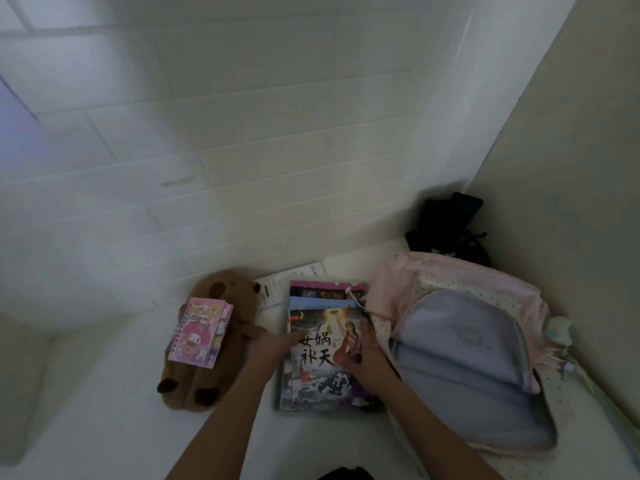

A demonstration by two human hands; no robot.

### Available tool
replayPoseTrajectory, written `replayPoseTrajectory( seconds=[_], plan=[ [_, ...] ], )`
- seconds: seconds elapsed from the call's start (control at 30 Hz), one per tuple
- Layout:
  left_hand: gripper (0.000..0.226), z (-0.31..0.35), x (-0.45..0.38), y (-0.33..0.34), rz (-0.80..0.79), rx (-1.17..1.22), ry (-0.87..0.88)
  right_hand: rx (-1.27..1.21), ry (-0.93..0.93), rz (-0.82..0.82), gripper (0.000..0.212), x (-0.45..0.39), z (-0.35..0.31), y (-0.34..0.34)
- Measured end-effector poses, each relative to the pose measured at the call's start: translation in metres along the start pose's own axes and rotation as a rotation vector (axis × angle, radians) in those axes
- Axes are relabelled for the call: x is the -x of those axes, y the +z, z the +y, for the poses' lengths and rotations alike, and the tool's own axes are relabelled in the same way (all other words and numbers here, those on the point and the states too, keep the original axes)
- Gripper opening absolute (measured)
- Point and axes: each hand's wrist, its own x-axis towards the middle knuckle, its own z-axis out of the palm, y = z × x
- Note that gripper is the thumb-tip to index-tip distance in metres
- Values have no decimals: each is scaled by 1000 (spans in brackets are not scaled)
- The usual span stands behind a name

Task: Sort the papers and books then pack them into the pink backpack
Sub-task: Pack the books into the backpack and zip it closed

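Head view: squaring the book stack beside the open bag

A pink notebook (200,332) lies on a brown plush toy (211,344) at left. The left hand (277,344) rests relaxed fingers on the stack of books (320,344); the right hand (363,358) presses flat on the top cover. Farther right the pink backpack (464,362) lies unzipped. Aligning the edges first should ease sliding them in.

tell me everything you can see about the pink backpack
The pink backpack lies flat on the white surface, right of the book stack, unzipped and spread wide. Its shell looks like soft pale pink fabric; the lining is white with small dots, with a lavender padded panel inside. A pale charm hangs at its right edge. A dark bag sits behind it. Neither hand touches it.
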Motion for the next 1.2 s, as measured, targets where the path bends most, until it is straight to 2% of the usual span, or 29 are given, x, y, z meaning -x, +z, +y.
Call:
replayPoseTrajectory(
  seconds=[0.1, 0.17, 0.2, 0.27, 0.3, 0.37, 0.47, 0.57, 0.7, 0.77, 0.87, 0.97, 1.03, 1.1, 1.13, 1.2],
  plan=[
    [71, 7, -9, -1, -196, 46, -101, -16, 19, 49, 92, -4, 3, 11],
    [72, 8, -15, 0, -270, 19, -114, 29, 49, 76, 94, -4, 6, 20],
    [73, 7, -15, 1, -265, -33, -82, 47, 68, 86, 94, -5, 10, 23],
    [68, 3, -13, 2, -152, -150, 43, 32, 95, 107, 93, -5, 17, 28],
    [65, 0, -12, 4, -134, -107, 98, 19, 97, 111, 92, -4, 18, 29],
    [66, -1, -9, 6, -215, 89, 129, -7, 73, 102, 91, -2, 18, 27],
    [77, 5, -11, 5, -331, 218, 15, -57, 78, 101, 91, -2, 14, 23],
    [63, 18, -12, -2, -393, 226, -59, -259, 77, 92, 92, -1, 6, 19],
    [50, 48, -8, -37, -500, 174, 22, -524, -24, 140, 77, -7, -12, 11],
    [55, 61, 1, -63, -595, 191, 57, -657, 77, 33, 85, -14, -28, 11],
    [85, 75, 14, -99, -713, 196, 115, -836, 231, -195, 92, -18, -50, 12],
    [87, 81, 26, -121, -777, 269, 98, -917, 255, -315, 93, -20, -60, 11],
    [67, 78, 33, -125, -699, 270, 115, -1057, 228, -407, 99, -17, -60, 6],
    [26, 72, 33, -126, -545, 325, 146, -1175, 216, -426, 109, -13, -56, -2],
    [19, 70, 34, -127, -527, 348, 158, -1210, 186, -438, 112, -9, -54, -7],
    [23, 70, 35, -125, -591, 324, 150, -1237, 104, -444, 109, -3, -61, -11]
  ],
)
